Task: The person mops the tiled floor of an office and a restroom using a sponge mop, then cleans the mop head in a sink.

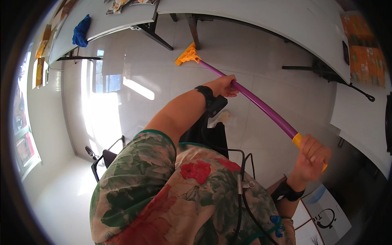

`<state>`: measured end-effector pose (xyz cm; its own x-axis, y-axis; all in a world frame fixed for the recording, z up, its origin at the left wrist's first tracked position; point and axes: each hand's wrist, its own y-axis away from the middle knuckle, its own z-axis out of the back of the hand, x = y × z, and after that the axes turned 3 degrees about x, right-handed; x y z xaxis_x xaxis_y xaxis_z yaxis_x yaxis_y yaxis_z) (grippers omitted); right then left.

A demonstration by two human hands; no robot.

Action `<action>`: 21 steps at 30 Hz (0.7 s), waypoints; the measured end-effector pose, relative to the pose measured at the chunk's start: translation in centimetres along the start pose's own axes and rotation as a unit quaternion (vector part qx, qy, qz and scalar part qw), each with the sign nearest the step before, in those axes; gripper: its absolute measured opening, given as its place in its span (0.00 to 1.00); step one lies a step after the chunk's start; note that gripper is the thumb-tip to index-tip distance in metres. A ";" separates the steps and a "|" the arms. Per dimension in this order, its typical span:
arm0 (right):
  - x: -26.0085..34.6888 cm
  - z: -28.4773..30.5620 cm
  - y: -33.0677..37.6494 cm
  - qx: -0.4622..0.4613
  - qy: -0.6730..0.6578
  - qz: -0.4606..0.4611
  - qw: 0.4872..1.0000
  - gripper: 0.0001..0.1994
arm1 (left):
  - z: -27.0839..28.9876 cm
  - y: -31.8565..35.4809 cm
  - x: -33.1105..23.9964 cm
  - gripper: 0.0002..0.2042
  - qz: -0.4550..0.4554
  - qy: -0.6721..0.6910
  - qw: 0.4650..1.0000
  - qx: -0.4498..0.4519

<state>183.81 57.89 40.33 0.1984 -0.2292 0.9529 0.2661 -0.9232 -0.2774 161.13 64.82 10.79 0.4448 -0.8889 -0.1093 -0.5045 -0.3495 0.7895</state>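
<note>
Both my hands are closed on a long mop (265, 109) with a purple pole. My left hand (224, 86) wraps the pole partway along, nearer the head. At the other end my right hand (314, 158) grips the yellow handle, part of which is hidden under the fingers. The orange mop head (188, 55) rests on the tiled floor ahead, close to a dark table leg (192, 30). From there the pole slants down to the right. Exactly what kind of pad the head carries is hard to make out.
A white table (253, 10) curves along the far side. Its left part bears a blue cloth (81, 30) and some packets (117, 6). Orange boxes (365, 61) are stacked at right. A white carton (326, 212) stands lower right. Sunlight glares off the floor (159, 77) at left.
</note>
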 end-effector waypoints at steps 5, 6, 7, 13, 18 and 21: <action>-0.1 2.7 0.5 0.009 -0.055 -0.004 0.998 0.14 | -0.5 -0.7 2.1 0.08 0.002 -0.008 1.000 -0.016; -0.1 3.0 0.8 0.000 -0.067 -0.005 0.998 0.14 | -0.5 -0.5 2.6 0.07 0.013 -0.013 1.000 0.001; -0.1 3.5 1.2 -0.004 -0.065 -0.004 0.998 0.14 | -0.6 -0.6 3.0 0.07 0.024 -0.019 0.999 0.018; 0.3 5.6 4.8 -0.058 -0.035 -0.008 0.998 0.14 | -2.7 -1.9 5.2 0.08 0.056 -0.044 0.997 -0.010; 3.4 8.9 8.4 -0.089 -0.003 -0.009 0.996 0.15 | -7.3 -4.0 8.3 0.10 0.134 -0.145 0.980 0.039; 7.4 10.1 11.1 -0.158 0.028 -0.020 0.987 0.15 | -11.4 -5.4 11.5 0.12 0.192 -0.211 0.957 0.054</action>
<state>197.78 49.09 43.02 0.1395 -0.1981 0.9702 -0.0356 -0.9801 -0.1950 177.45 59.83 12.15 -0.1157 -0.9904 -0.0757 -0.6540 0.0186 0.7562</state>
